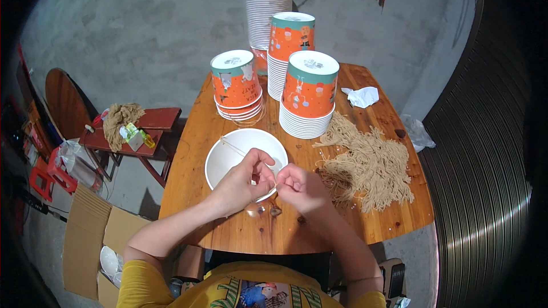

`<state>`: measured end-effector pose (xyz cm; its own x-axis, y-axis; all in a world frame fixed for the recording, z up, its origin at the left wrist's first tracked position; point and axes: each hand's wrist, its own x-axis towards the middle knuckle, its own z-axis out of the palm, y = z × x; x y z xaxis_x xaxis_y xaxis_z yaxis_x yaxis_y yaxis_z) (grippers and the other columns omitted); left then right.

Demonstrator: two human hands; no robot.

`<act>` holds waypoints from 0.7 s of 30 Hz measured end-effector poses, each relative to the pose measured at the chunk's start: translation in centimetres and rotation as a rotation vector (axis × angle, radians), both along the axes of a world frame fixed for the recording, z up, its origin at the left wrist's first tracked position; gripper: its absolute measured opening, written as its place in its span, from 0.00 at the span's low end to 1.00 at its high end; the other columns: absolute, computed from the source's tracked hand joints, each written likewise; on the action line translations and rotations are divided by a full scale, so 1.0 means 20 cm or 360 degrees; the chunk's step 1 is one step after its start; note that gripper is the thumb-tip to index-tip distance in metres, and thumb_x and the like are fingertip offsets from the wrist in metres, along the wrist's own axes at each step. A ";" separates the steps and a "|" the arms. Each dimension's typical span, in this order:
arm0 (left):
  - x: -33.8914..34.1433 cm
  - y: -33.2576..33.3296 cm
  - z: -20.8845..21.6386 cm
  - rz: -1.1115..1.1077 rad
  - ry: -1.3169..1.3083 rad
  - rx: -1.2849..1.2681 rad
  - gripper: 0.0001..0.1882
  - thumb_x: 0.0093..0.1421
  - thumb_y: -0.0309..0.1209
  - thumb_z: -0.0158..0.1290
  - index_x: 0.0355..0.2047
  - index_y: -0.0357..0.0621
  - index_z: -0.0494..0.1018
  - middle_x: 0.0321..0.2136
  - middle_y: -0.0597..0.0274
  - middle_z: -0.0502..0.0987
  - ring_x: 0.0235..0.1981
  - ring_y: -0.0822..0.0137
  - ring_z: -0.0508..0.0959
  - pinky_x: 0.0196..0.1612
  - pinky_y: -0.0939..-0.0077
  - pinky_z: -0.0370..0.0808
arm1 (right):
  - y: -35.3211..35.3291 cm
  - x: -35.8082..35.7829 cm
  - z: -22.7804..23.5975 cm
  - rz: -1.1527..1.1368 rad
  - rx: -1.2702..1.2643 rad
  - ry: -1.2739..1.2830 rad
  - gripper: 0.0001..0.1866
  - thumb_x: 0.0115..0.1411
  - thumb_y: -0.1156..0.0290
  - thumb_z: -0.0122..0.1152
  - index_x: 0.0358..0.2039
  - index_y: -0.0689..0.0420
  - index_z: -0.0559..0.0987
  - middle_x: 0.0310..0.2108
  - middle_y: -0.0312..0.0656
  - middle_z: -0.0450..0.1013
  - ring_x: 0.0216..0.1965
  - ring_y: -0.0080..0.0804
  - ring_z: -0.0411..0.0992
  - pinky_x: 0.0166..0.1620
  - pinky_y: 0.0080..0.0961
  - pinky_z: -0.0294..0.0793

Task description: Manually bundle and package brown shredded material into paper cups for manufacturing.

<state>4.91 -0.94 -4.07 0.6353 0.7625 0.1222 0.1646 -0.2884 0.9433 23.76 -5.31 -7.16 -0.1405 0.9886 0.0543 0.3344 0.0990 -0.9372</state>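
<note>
In front of me on the wooden table a round white paper tub stands with its open mouth up. A thin tan string runs from its far left rim across the mouth toward my hands. My left hand is over the near part of the tub, thumb and finger pinched on the string. Beside it, at the near right rim, my right hand also pinches the string with curled fingers. The fingertips almost meet, so the string's end is hidden. To the right lies a heap of cut tan strings.
Upside-down stacks of orange and green paper tubs stand at the far side, with a tall bagged stack behind. A crumpled tissue lies far right. Left are a red bench and an open cardboard box on the floor.
</note>
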 end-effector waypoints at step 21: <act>0.00 -0.04 0.05 0.0053 0.0309 0.0150 0.12 0.58 0.24 0.52 0.41 0.39 0.65 0.27 0.62 0.72 0.29 0.70 0.74 0.34 0.74 0.72 | -0.01 0.01 0.01 0.0094 -0.0477 0.1077 0.04 0.59 0.70 0.55 0.33 0.56 0.72 0.18 0.27 0.61 0.15 0.11 0.55 0.18 0.12 0.52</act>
